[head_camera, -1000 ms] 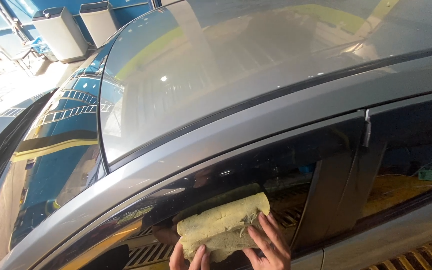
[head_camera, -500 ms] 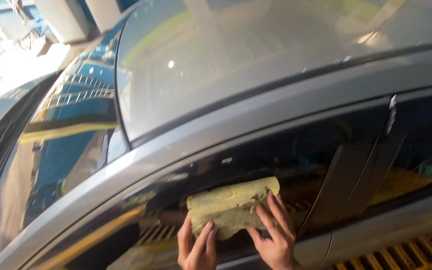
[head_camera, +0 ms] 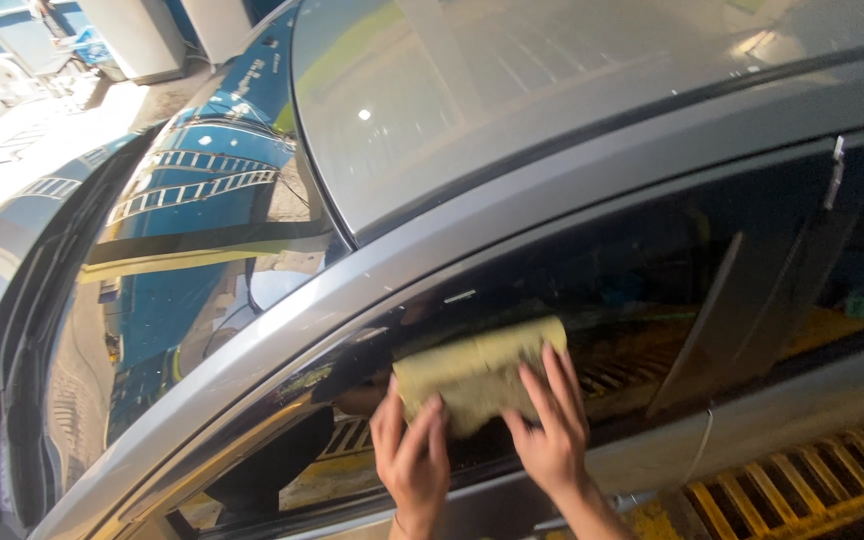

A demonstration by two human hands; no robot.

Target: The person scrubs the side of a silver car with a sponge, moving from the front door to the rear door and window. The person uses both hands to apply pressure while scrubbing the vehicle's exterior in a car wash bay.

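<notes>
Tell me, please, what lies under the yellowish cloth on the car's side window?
The cloth lies flat on the dark side window, pressed there by the left hand and right hand. The glass beneath it is covered, so its condition cannot be seen.

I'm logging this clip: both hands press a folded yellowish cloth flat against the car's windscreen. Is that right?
Not quite. Both the left hand and the right hand do press the folded yellowish cloth flat, but against the dark side window, not the windscreen. The head view shows it.
</notes>
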